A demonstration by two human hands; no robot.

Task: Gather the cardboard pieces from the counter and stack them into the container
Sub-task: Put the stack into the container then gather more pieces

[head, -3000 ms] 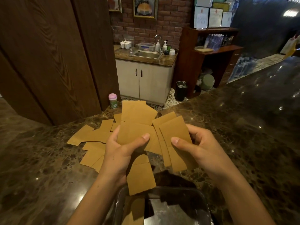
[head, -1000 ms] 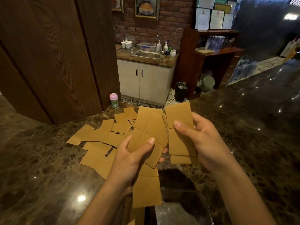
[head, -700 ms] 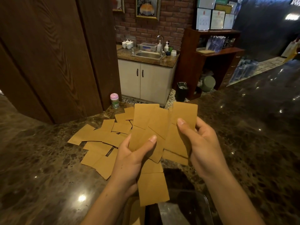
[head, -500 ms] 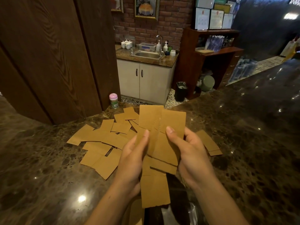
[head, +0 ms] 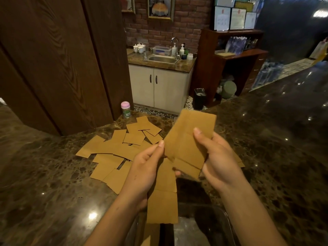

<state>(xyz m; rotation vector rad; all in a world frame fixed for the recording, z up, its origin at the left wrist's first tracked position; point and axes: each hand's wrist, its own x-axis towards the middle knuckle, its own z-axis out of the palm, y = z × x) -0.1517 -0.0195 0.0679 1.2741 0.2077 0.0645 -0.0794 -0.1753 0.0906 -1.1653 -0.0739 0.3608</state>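
Note:
Both hands hold a bundle of brown cardboard pieces (head: 186, 144) above the dark marble counter (head: 53, 183). My right hand (head: 218, 162) grips the bundle's right side, thumb on its face. My left hand (head: 143, 171) pinches its left edge; lower pieces (head: 162, 206) hang down beneath that hand. Several loose cardboard pieces (head: 113, 151) lie spread on the counter to the left, and a few more (head: 239, 161) peek out behind my right hand. The clear container (head: 229, 226) sits at the counter's near edge under my hands, with cardboard inside at its left.
A small jar with a pink lid (head: 125, 109) stands at the counter's far edge beside the wooden panel (head: 53, 59). Beyond the counter are a sink cabinet (head: 159, 86), a black bin (head: 199, 98) and wooden shelves (head: 236, 55).
My hands have drawn together and squared the fanned pieces into a tighter, tilted bundle. A few pieces that were in my right hand now lie on the counter to the right.

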